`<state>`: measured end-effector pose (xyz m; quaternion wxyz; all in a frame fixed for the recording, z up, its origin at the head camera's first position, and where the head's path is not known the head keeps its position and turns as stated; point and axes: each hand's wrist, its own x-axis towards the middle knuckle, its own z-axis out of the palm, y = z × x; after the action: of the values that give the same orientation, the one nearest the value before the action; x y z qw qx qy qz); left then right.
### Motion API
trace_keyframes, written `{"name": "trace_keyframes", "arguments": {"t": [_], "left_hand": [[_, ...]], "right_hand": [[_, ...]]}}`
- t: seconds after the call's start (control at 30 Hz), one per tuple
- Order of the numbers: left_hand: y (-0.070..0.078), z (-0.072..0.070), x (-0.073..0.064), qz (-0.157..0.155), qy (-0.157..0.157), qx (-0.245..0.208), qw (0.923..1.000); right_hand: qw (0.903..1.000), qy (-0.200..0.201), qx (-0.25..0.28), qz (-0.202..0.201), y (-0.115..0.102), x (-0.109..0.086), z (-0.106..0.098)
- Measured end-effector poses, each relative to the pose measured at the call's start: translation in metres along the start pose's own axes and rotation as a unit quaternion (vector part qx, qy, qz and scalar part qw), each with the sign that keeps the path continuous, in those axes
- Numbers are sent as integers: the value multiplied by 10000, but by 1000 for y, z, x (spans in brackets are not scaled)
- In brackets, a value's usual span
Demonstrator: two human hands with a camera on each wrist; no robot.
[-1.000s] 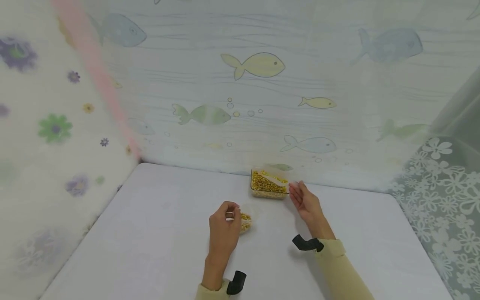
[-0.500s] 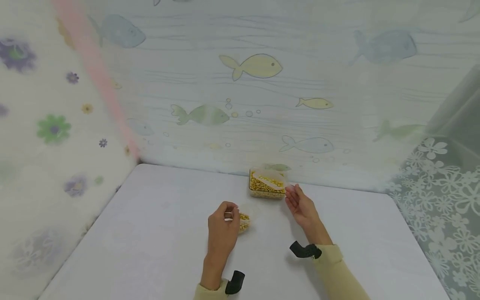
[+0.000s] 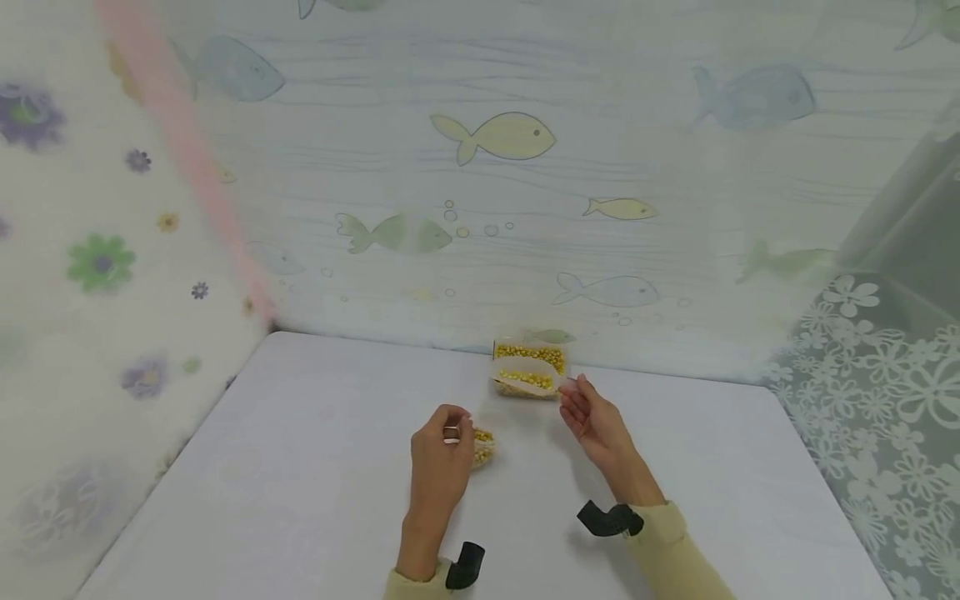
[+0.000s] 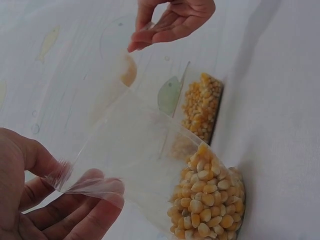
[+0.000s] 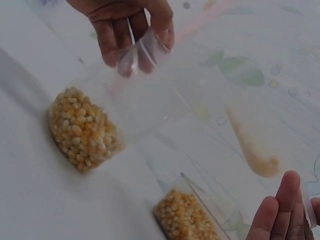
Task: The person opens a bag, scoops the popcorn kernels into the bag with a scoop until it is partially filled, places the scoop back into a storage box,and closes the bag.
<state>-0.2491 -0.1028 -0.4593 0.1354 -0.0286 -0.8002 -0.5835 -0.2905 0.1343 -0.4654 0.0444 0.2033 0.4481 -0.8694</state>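
My left hand [image 3: 441, 457] pinches the open mouth of a clear plastic bag [image 4: 131, 135]. The bag's bottom, full of dried corn kernels [image 4: 206, 202], sits on the table. On the other side, my right hand [image 3: 603, 435] grips the handle end of a translucent whitish scoop [image 5: 252, 142]. Blurred yellow-orange kernels show in the scoop. In the head view it overlaps a clear rectangular container [image 3: 517, 393] of corn kernels [image 3: 529, 353] at the back of the table. The right wrist view shows the scoop between my right hand and the bag.
A white table [image 3: 315, 467] spreads around both hands. Behind the container rises a fish-print curtain [image 3: 480, 183]. A flower-print curtain [image 3: 97, 400] hangs at the left, and lace [image 3: 885, 433] borders the right edge.
My right hand has shifted slightly left and down in the head view. The scoop has turned from a slant to lie more level across the container. My left hand still pinches the bag.
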Motion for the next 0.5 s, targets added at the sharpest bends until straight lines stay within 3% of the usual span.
{"name": "trace_keyframes", "arguments": {"t": [0.23, 0.5], "left_hand": [[-1, -1, 0, 2, 40, 22, 10000], [-1, 0, 0, -20, -13, -12, 10000]], "right_hand": [[9993, -90, -314, 177, 5, -6, -8], [9961, -543, -644, 248, 11, -9, -14]]}}
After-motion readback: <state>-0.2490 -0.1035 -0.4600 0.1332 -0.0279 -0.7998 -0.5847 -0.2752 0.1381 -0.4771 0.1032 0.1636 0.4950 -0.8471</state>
